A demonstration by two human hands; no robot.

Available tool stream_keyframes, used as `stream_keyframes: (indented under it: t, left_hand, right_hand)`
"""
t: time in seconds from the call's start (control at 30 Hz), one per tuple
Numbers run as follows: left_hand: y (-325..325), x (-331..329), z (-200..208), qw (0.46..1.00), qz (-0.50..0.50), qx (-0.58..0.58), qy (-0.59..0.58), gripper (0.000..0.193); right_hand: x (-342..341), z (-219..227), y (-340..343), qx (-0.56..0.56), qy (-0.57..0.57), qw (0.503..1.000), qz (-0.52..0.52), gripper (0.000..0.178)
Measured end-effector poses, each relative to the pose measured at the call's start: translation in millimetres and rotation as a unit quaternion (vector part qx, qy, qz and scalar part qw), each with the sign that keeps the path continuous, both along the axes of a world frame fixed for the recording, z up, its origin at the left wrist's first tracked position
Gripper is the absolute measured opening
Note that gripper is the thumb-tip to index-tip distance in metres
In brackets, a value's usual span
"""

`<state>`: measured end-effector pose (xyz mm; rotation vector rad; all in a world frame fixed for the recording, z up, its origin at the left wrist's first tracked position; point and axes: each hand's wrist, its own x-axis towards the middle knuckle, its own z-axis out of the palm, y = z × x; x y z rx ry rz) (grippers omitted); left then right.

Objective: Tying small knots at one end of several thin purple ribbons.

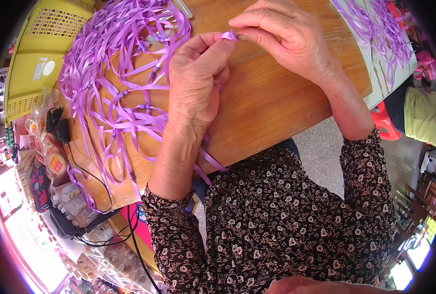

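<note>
My left hand (198, 73) is raised over the wooden table, its thumb and forefinger pinched on a short folded end of purple ribbon (229, 36). Close on the other side of that end, my right hand (289, 41) has its thumb tip beside the ribbon. Its forefinger is held a little apart from the thumb, and nothing shows between them. Beside my left forearm, a large tangled heap of purple ribbons (105, 59) spreads over the table, with darker purple pieces on some strands. Several strands pass behind my left wrist.
A yellow plastic basket (19, 73) stands at the far left. Below it are plastic bags (73, 201) and a black cable (91, 169). The wooden table (272, 112) has a curved right edge; beyond it, more purple ribbons (375, 29) lie on a white surface, near a red stool (386, 125).
</note>
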<state>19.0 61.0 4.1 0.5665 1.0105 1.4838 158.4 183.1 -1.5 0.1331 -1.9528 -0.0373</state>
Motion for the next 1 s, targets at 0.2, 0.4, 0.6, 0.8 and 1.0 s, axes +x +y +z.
stream_keyframes:
  t: [0.2, 0.4, 0.6, 0.8, 1.0]
  left_hand:
    - [-2, 2, -1, 0.996, 0.064, -0.001, 0.054, 0.01]
    - [-4, 6, -4, 0.993, 0.082, 0.052, 0.064, 0.01]
    - [-5, 11, -2, 0.992, 0.07, 0.107, 0.024, 0.01]
    - [-6, 9, -1, 0.986, 0.065, 0.137, 0.071, 0.009]
    - [-4, 16, 4, 0.988, 0.07, 0.124, 0.054, 0.008]
  right_hand:
    - [-6, 7, -8, -0.102, -0.034, 0.985, 0.134, 0.009]
    - [-1, 6, -11, -0.127, -0.049, 0.984, 0.117, 0.009]
    - [5, 10, -17, -0.303, -0.073, 0.927, 0.208, 0.005]
    - [14, 34, -36, -0.742, -0.161, 0.64, 0.117, 0.008]
    - [14, 15, -22, -0.375, -0.105, 0.901, 0.193, 0.008]
